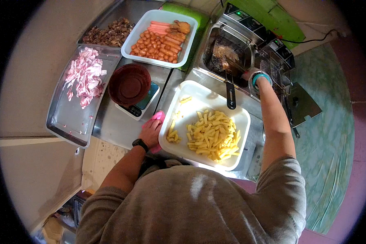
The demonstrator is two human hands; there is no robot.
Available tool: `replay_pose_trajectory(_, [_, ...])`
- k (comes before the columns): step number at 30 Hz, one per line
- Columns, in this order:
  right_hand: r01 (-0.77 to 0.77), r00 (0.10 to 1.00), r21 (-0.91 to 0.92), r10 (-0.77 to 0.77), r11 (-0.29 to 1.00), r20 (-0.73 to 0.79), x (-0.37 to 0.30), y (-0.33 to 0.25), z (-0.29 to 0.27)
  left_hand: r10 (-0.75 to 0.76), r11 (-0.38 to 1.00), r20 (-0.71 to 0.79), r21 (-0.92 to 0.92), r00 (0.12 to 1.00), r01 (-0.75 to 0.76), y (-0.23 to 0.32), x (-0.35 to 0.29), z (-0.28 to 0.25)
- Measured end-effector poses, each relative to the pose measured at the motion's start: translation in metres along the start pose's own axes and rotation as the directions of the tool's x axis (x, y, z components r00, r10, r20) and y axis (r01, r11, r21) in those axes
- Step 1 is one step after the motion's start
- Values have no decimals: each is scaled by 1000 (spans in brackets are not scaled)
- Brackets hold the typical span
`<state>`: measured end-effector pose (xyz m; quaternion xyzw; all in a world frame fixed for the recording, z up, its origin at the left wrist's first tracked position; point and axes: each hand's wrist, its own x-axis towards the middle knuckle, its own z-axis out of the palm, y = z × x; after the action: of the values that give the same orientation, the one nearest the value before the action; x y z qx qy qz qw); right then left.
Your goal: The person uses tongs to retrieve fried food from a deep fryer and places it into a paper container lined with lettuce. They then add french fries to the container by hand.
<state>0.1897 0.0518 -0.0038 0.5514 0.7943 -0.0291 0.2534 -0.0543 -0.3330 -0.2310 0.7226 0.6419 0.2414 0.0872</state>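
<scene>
My left hand [150,133] rests on a pink cloth [157,117] on the steel counter, its fingers wrapped down over the cloth beside the white tub of cut potato fries [213,136]. My right hand [254,75], with a teal band at the wrist, reaches over the deep fryer [209,67]. It grips what look like thin metal tongs [235,65], whose tips point into the frying basket [221,42]. Bubbling oil surrounds browned food [225,52] there; its kind is unclear. The basket's black handle [230,95] sticks out over the tub.
A brown bowl [130,84] sits on a kitchen scale [137,109]. Behind it, a pale tub [128,51] holds sausages and fried pieces. Trays of raw pinkish strips [85,75] and dark cooked meat [110,33] stand left. A second fryer basket [268,67] is at right.
</scene>
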Motion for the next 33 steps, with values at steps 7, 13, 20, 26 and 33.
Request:
replay_pose_trajectory(7, [0,961,16,-4,1000,278,-78,31,-80,1,1000,0,5,1000,-1,2,2,1])
replay_pose_trajectory(13, [47,999,-303,-45,952,16,-21,62,-14,42,999,-46,-5,998,-42,6,6,-2])
replay_pose_trajectory(20, [-24,1000,130,24,991,4,19,44,-10,4,1000,-19,-24,1000,-5,7,10,-11])
replay_pose_trajectory(26, [87,991,6,-86,996,-103,19,22,25,49,999,-53,12,997,-48,4,8,-5])
replay_pose_trajectory(33, [-7,967,118,-24,993,253,-81,15,-76,-13,1000,-5,-20,1000,13,7,6,-7])
